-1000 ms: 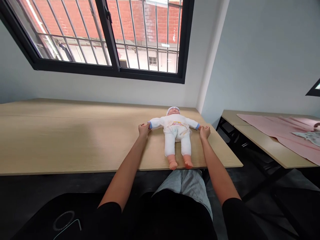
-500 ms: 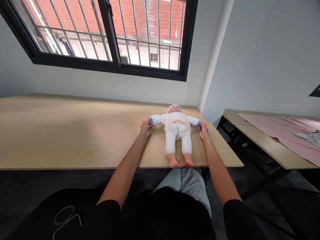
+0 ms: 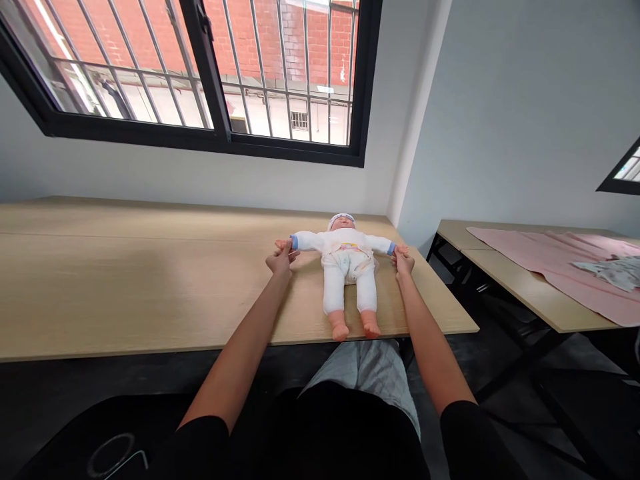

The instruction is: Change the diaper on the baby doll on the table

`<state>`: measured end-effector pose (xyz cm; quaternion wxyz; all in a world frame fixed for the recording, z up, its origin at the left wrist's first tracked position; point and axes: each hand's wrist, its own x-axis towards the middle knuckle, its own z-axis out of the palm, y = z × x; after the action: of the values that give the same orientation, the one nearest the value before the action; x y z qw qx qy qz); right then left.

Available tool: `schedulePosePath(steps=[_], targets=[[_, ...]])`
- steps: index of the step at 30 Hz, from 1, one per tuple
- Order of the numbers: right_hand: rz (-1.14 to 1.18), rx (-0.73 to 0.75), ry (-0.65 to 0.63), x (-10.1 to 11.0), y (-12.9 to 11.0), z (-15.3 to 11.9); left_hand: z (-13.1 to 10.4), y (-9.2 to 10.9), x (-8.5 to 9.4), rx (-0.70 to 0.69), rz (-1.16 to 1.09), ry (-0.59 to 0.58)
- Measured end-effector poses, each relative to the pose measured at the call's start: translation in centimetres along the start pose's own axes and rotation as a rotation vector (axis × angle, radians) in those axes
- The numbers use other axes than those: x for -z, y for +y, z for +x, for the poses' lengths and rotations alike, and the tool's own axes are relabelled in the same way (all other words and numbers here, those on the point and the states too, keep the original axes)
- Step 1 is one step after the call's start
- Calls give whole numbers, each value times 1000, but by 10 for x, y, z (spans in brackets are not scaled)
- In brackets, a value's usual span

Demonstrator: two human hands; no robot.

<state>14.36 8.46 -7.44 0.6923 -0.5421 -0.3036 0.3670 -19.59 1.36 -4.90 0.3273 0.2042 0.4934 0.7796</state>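
Note:
A baby doll (image 3: 349,257) lies on its back on the wooden table (image 3: 200,293), its bare feet at the front edge. It wears a white suit with blue cuffs and a white cap (image 3: 341,221). Both its arms are stretched out sideways. My left hand (image 3: 281,257) is closed on the doll's hand at the left, by the blue cuff. At the other side my right hand (image 3: 403,261) grips the doll's other hand beside its cuff.
To the right stands a second table (image 3: 540,293) with a pink cloth (image 3: 545,257) and a light patterned garment (image 3: 615,270) on it. Behind the table is a wall with a barred window (image 3: 280,73). A black chair (image 3: 150,420) is below at the left.
My left hand has shifted from the doll's cuff outward to its hand. My right hand also sits nearer the doll's hand. The whole view has turned slightly right.

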Motion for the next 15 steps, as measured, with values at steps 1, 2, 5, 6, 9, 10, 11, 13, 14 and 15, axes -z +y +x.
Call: schedulePosePath(steps=[1,2,5,6,9,10,11,13,14,15], targets=[[19,-13,29,0,-1,-1,-2,-1,0,-46,20,-8],[33,-23,46,-1,-2,-3,-3,-3,-1,-84,50,-29],[56,-56,16,-2,-4,-6,-5,-7,-1,-177,177,-112],[61,-71,-16,-2,-5,-8,-5,-7,-1,-210,220,-131],[75,-124,-100,-3,-8,-12,-3,-8,0,-288,285,-153],[78,-140,-125,-3,-9,-14,-2,-9,0,-284,278,-155],[78,-151,-151,-3,-10,-16,-1,-9,0,-263,260,-167],[74,-157,-229,-3,-13,-21,2,-11,0,-180,210,-241],[72,-151,-279,-3,-15,-24,4,-12,0,-130,178,-297],[70,-144,-327,-2,-16,-26,6,-13,0,-79,144,-361]])
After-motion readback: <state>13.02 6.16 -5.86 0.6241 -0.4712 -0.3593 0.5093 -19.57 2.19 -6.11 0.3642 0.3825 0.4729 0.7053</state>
